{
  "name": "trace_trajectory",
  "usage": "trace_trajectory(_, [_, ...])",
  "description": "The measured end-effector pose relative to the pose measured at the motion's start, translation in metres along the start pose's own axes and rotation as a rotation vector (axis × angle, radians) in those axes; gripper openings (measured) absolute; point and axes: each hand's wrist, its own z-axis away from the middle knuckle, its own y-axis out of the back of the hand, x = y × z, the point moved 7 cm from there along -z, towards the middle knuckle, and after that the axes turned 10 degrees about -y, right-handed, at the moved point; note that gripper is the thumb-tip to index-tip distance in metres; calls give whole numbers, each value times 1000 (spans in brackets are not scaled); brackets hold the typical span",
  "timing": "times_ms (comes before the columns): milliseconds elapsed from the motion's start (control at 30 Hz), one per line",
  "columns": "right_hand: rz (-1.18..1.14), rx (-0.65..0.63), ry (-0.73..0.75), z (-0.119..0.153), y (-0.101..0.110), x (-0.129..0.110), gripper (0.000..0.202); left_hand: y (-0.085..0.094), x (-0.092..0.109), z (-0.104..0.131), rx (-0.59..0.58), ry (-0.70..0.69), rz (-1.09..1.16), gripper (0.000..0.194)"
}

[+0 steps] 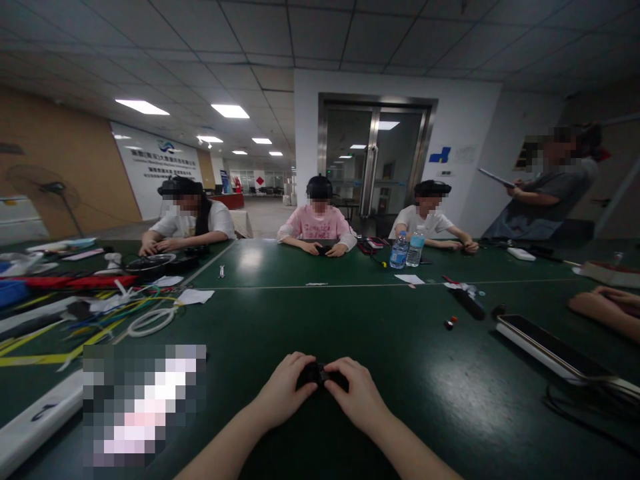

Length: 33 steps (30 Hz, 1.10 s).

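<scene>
Both my hands meet over the green table [400, 427] at the lower middle of the head view. My left hand [286, 392] pinches the left side of a small black object [321, 375] between thumb and fingers. On its other side, my right hand [361, 395] grips it the same way, thumb and fingers bent round it. The object is dark, and my fingers cover much of it, so its kind does not show. It is held close to the tabletop; whether it touches the table I cannot tell.
Cables and a coiled white tube [151, 323] lie at the left, near a white bar [40, 420]. To the right are a phone-like slab [555, 347], a black cable [590, 413] and small parts [450, 324]. Water bottles [399, 252] stand farther back, where several people sit.
</scene>
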Motion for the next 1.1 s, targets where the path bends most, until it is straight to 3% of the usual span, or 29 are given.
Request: trace_trajectory(1100, [-4, 16, 13, -2, -3, 4, 27, 2, 5, -1, -3, -3, -30, 39])
